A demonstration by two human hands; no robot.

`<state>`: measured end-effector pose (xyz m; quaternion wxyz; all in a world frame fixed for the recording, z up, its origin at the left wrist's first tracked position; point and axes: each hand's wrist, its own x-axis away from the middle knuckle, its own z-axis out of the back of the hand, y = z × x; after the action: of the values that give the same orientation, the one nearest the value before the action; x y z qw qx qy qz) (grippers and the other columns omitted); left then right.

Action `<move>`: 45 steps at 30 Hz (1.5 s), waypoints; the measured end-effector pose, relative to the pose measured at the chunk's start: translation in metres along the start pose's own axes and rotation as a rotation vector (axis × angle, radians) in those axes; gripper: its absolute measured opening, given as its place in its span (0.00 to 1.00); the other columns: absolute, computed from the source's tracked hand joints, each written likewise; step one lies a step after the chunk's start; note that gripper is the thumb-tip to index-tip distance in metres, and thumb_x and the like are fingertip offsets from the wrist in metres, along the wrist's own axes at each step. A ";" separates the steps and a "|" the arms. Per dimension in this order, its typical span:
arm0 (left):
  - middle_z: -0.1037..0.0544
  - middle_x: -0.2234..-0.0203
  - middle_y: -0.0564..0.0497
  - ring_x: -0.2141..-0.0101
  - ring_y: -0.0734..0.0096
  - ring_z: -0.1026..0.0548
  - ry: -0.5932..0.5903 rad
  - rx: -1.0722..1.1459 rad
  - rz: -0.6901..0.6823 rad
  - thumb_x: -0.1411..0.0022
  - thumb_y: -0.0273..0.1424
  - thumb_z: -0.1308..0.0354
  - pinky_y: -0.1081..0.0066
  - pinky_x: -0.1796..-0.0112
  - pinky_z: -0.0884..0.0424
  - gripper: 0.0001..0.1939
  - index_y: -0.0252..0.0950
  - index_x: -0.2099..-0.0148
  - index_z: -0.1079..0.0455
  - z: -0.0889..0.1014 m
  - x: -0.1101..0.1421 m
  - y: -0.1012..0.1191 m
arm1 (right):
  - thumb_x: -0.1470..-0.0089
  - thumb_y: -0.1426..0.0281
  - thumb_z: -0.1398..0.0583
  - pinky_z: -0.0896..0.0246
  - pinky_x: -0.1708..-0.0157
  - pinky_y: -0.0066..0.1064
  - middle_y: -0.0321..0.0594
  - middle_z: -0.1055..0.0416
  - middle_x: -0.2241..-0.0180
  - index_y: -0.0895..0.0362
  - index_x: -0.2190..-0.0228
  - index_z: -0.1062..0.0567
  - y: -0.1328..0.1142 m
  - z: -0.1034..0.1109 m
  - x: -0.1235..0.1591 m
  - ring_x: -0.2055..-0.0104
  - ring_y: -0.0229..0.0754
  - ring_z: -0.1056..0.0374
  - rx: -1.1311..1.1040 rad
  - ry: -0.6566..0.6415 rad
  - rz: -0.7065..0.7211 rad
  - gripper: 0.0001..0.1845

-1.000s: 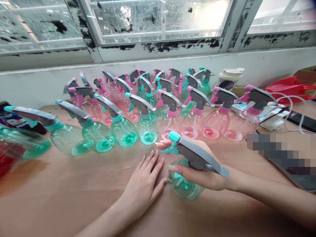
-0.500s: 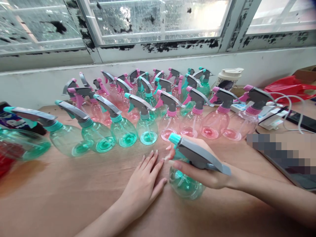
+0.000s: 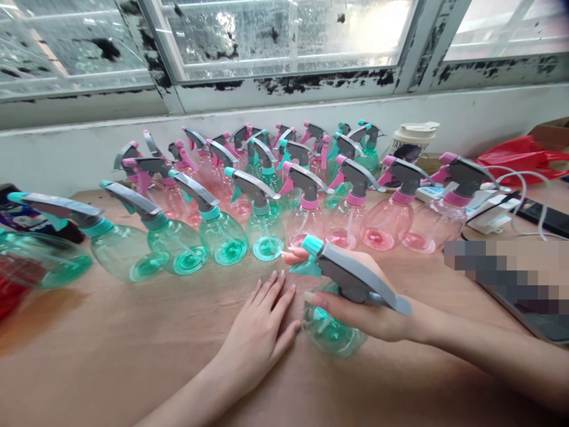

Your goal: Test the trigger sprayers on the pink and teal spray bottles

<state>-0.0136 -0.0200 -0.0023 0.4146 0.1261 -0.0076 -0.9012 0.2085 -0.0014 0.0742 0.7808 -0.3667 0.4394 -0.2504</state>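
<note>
A clear green spray bottle (image 3: 334, 333) with a grey head and turquoise nozzle is in my right hand (image 3: 368, 314), near the front of the table. My thumb lies along the near side of its neck, and the index finger reaches out past the far side of the turquoise trigger (image 3: 306, 267). The other fingers are mostly hidden behind the sprayer head. My left hand (image 3: 258, 329) rests palm down on the wooden table, just left of that bottle, with fingers stretched out. It holds nothing.
Several green spray bottles (image 3: 229, 243) line the left front row, and pink spray bottles (image 3: 386, 222) the right. More stand behind them. A lidded cup (image 3: 406, 145), a red plastic bag (image 3: 520, 157), white cables and a power strip (image 3: 493, 210) are at the right. A window runs along the back.
The index finger of my right hand has stretched forward, off the trigger, which now shows swung outward. The held bottle has shifted slightly left. My left hand stays put.
</note>
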 end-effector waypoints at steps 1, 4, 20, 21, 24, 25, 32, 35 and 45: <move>0.36 0.38 0.36 0.38 0.48 0.39 0.001 0.004 -0.001 0.28 0.39 0.52 0.46 0.43 0.38 0.25 0.33 0.35 0.41 0.000 0.000 0.000 | 0.43 0.71 0.40 0.32 0.54 0.38 0.36 0.30 0.67 0.52 0.53 0.30 0.000 0.000 0.000 0.69 0.40 0.31 0.006 0.004 0.005 0.16; 0.36 0.38 0.36 0.38 0.47 0.39 0.008 0.023 -0.002 0.29 0.38 0.52 0.46 0.43 0.38 0.24 0.34 0.35 0.40 0.000 0.000 0.000 | 0.44 0.71 0.40 0.32 0.53 0.39 0.35 0.31 0.70 0.52 0.57 0.30 0.000 0.000 -0.001 0.70 0.40 0.32 0.026 0.009 0.012 0.11; 0.36 0.38 0.35 0.38 0.46 0.40 -0.012 0.013 0.001 0.29 0.38 0.51 0.46 0.43 0.38 0.24 0.32 0.36 0.39 0.001 -0.002 0.001 | 0.42 0.70 0.41 0.30 0.64 0.33 0.37 0.27 0.67 0.53 0.59 0.29 -0.003 0.001 -0.001 0.68 0.40 0.29 0.066 -0.001 -0.010 0.08; 0.36 0.38 0.36 0.38 0.46 0.40 -0.013 0.018 0.005 0.29 0.38 0.51 0.46 0.43 0.38 0.24 0.33 0.36 0.39 0.002 -0.002 0.001 | 0.42 0.70 0.41 0.30 0.66 0.31 0.37 0.27 0.68 0.54 0.63 0.29 -0.005 0.002 -0.002 0.68 0.39 0.29 0.104 0.005 -0.002 0.04; 0.37 0.37 0.37 0.37 0.47 0.40 -0.007 0.022 0.004 0.29 0.38 0.51 0.46 0.42 0.39 0.24 0.34 0.36 0.40 0.002 -0.001 0.001 | 0.43 0.70 0.41 0.32 0.70 0.29 0.35 0.29 0.72 0.54 0.68 0.30 -0.007 0.003 -0.004 0.71 0.38 0.31 0.179 0.030 0.020 0.02; 0.37 0.37 0.37 0.37 0.48 0.41 -0.003 0.018 0.000 0.29 0.38 0.51 0.47 0.42 0.39 0.24 0.34 0.35 0.40 0.001 -0.001 0.001 | 0.43 0.69 0.41 0.32 0.69 0.30 0.35 0.29 0.72 0.54 0.67 0.30 -0.007 0.004 -0.004 0.71 0.38 0.31 0.168 0.031 0.023 0.01; 0.39 0.36 0.36 0.37 0.48 0.41 0.000 0.024 -0.002 0.28 0.39 0.51 0.46 0.42 0.40 0.24 0.34 0.35 0.41 -0.001 0.000 -0.001 | 0.43 0.65 0.38 0.31 0.54 0.39 0.35 0.28 0.71 0.54 0.49 0.31 0.004 -0.001 -0.001 0.67 0.42 0.28 0.069 0.045 0.089 0.21; 0.42 0.35 0.35 0.36 0.46 0.43 -0.016 0.080 0.001 0.31 0.39 0.48 0.43 0.42 0.42 0.27 0.35 0.34 0.44 0.001 0.001 -0.001 | 0.43 0.65 0.39 0.31 0.55 0.39 0.36 0.27 0.69 0.51 0.47 0.33 0.004 -0.002 0.000 0.67 0.42 0.28 0.061 0.065 0.101 0.22; 0.32 0.43 0.40 0.43 0.53 0.33 0.185 0.493 -0.100 0.35 0.43 0.40 0.56 0.45 0.33 0.31 0.40 0.35 0.46 0.036 0.002 0.015 | 0.45 0.62 0.37 0.31 0.65 0.35 0.35 0.31 0.71 0.53 0.56 0.30 -0.003 -0.025 -0.006 0.72 0.40 0.34 0.045 0.147 0.086 0.16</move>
<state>-0.0117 -0.0345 0.0342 0.3253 0.3053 -0.1826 -0.8761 0.1834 -0.0078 0.0712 0.7644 -0.3108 0.5051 -0.2528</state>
